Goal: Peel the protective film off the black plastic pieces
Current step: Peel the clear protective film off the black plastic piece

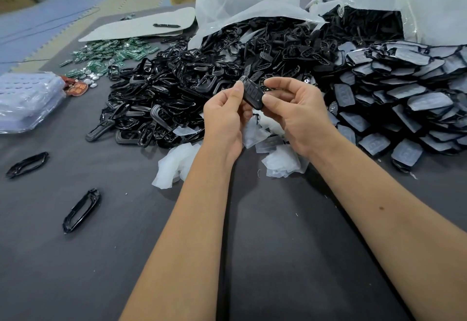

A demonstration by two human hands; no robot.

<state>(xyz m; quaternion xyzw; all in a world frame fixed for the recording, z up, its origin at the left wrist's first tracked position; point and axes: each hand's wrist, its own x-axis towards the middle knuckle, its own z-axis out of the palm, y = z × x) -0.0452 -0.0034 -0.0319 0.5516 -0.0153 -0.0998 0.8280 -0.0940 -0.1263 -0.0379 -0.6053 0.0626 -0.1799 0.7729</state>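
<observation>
Both hands pinch one black key-fob shell (252, 94): left hand (225, 116) at its upper-left end, right hand (293, 110) at its lower-right end, its long axis running diagonally between them.

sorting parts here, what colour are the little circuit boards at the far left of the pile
Green, with pale markings. The circuit boards show only in the head view, on the grey table.

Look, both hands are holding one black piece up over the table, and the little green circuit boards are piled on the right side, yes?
Not quite. Both hands, left hand and right hand, do hold one black piece, but the head view shows the green circuit boards piled on the left side.
</observation>
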